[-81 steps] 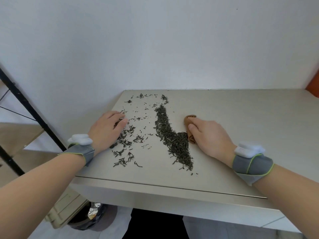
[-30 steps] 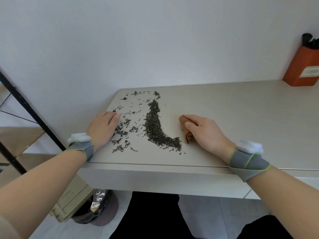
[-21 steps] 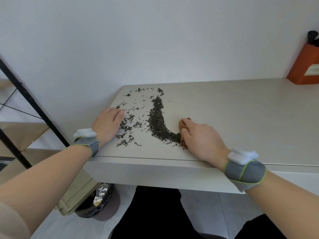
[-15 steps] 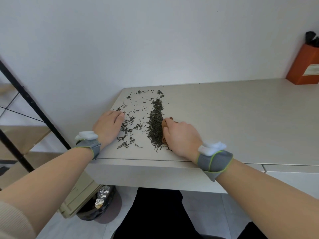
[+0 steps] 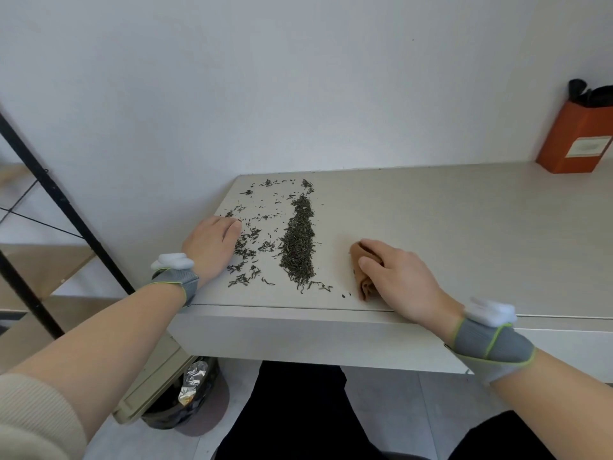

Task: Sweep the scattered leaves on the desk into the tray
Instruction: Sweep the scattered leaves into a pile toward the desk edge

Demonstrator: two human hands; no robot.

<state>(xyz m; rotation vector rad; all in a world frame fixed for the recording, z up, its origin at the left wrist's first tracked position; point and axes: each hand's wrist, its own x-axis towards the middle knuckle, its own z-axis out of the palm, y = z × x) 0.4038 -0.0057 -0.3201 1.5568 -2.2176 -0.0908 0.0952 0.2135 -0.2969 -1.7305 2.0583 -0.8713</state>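
Left hand [image 5: 212, 247]: palm down on the worktop [image 5: 464, 234] at its left edge, fingers [image 5: 232, 227] straight and together.
Left wrist: wears a grey band [image 5: 177, 280] with a white block on top, at the worktop's front left corner.
Left arm: bare forearm, reaching in from below the worktop's front edge.
Right hand [image 5: 401, 280]: knuckles up near the worktop's front edge, fingers curled over a brown cloth [image 5: 363, 282], pressing it down.
Right wrist: wears a matching band [image 5: 491, 341], just off the worktop's front edge.

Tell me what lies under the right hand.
A brown cloth lies under the right hand, held against the desk; its left edge shows. How far the cloth reaches beneath the palm is hidden.
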